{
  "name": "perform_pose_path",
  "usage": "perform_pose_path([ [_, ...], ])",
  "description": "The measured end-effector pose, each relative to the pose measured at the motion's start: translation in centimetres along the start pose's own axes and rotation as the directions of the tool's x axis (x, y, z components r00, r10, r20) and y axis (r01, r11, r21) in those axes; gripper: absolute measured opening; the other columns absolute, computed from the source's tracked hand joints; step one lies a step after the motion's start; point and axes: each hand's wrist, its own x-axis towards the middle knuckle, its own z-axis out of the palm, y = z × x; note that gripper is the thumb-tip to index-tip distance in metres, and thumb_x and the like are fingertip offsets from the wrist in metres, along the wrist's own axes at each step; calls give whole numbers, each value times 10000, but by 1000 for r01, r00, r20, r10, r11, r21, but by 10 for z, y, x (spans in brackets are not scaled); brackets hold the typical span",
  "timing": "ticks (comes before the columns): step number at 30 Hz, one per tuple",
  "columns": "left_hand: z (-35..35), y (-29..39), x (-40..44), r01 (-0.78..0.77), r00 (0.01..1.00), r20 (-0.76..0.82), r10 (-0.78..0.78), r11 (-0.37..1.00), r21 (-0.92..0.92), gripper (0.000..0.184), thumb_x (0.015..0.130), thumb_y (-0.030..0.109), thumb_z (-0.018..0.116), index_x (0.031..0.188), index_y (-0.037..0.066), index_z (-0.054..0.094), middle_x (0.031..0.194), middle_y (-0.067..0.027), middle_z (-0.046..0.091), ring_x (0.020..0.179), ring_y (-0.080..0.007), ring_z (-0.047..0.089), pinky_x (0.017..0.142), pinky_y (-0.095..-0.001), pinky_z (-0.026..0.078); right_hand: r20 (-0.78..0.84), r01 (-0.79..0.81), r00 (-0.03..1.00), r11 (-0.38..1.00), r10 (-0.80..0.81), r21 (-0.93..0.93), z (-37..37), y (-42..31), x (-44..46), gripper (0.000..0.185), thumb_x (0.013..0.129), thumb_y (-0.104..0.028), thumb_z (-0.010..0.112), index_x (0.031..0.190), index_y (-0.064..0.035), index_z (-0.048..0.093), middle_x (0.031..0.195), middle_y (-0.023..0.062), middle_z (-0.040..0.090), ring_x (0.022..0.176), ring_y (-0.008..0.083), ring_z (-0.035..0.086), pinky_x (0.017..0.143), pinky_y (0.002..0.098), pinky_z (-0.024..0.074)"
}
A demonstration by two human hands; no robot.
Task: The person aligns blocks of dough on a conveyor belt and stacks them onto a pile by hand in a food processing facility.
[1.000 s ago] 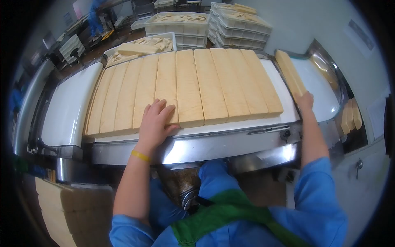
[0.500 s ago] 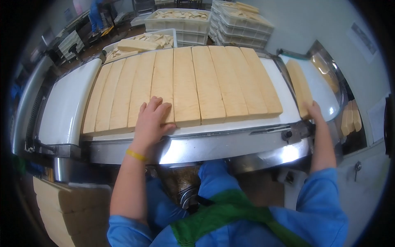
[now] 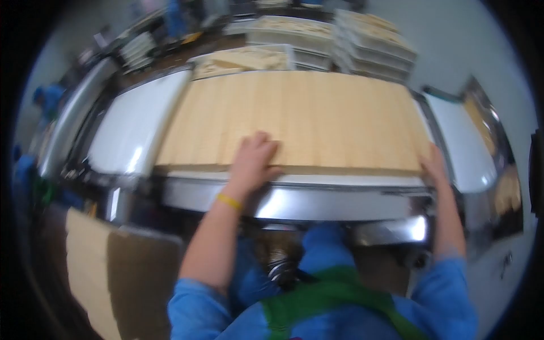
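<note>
A row of long, pale-yellow slabs [image 3: 317, 119] lies side by side on the white belt of a steel-framed machine. My left hand [image 3: 255, 161] rests on the near ends of the middle slabs, its fingers bent and a little apart. At the row's right end, my right hand [image 3: 434, 167] grips the near end of the outermost pale-yellow slab [image 3: 411, 127], which lies against its neighbours. Motion blurs the joints between slabs and the fingertips of my right hand.
White belt sections [image 3: 139, 122] flank the row, left and right [image 3: 462, 141]. Behind stand a bin of pale pieces [image 3: 241, 59] and stacked white crates [image 3: 374, 48]. Large pale blocks [image 3: 88, 266] are piled at lower left. A steel rail [image 3: 317, 205] runs in front. A person in blue [image 3: 48, 102] is at far left.
My right hand has brought a slab leftward from the right-hand belt onto the end of the row. My left hand still lies on the slabs. The view has shifted left and blurred.
</note>
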Motion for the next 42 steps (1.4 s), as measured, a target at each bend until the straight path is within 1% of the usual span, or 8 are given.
perform_pose_path([
  [2, 13, -8, -3, -70, 994, -80, 69, 997, -14, 496, 640, 230, 798, 1065, 82, 588, 1179, -152, 500, 1071, -365, 487, 928, -433, 422, -161, 52, 987, 970, -14, 239, 14, 61, 17, 613, 757, -131, 647, 1319, 16, 452, 1281, 168, 502, 1208, 274, 468, 1008, 365, 401],
  [5, 3, -5, -9, -72, 991, -117, 71, 997, -5, 530, 646, 262, 800, 1094, 92, 575, 1148, -139, 514, 1115, -325, 482, 949, -433, 398, -340, 419, 845, 906, -413, -59, 18, -25, -41, 439, 834, -38, 576, 1264, 23, 511, 1303, 186, 495, 1228, 319, 461, 1062, 409, 339],
  [8, 15, -8, -12, -98, 974, -203, 98, 995, 6, 507, 669, 231, 787, 1099, 89, 560, 1142, -139, 513, 1141, -322, 467, 993, -456, 361, -58, 741, 640, 635, -766, -216, 48, -107, -137, 295, 793, -42, 572, 1085, -7, 601, 1228, 219, 556, 1163, 382, 515, 1009, 467, 385],
  [11, 16, -6, -18, -107, 965, -239, 109, 994, 22, 488, 675, 208, 776, 1092, 77, 559, 1125, -139, 519, 1141, -311, 468, 995, -452, 355, 95, 886, 359, 371, -929, 277, 81, -187, -219, 246, 646, -39, 644, 890, -47, 623, 1006, 181, 616, 915, 365, 601, 796, 449, 486],
  [19, 7, -12, -36, -91, 970, -232, 69, 992, -83, 309, 670, 163, 743, 911, 80, 568, 1030, -108, 543, 1066, -276, 503, 939, -413, 384, 448, 422, 496, 657, -744, 624, 203, -192, -298, 190, 723, -76, 675, 906, -26, 657, 1011, 160, 638, 951, 340, 611, 840, 395, 492],
  [23, 14, -21, -43, -69, 956, -290, 49, 996, -58, 238, 693, 133, 709, 876, 86, 564, 1007, -105, 540, 1035, -275, 513, 929, -424, 386, 699, 430, 529, 862, -482, 269, 249, -116, -303, 231, 747, -139, 663, 953, -36, 678, 1069, 177, 637, 1031, 339, 593, 909, 398, 471],
  [26, 12, -26, -46, -60, 947, -319, 41, 997, -50, 231, 695, 131, 706, 872, 86, 565, 1003, -103, 540, 1029, -276, 514, 928, -428, 385, 930, 659, 328, 745, -165, -100, 247, -99, -304, 339, 778, -286, 642, 1058, -99, 682, 1101, 152, 648, 1076, 320, 584, 936, 394, 469],
  [42, 2, -28, -48, -4, 936, -351, -27, 996, -88, 162, 705, 222, 696, 717, 82, 617, 878, -94, 556, 932, -260, 538, 845, -398, 401, 915, 386, 402, 909, -15, -155, 299, -103, -301, 296, 825, -329, 639, 906, -52, 702, 898, 190, 680, 879, 343, 650, 784, 420, 505],
])
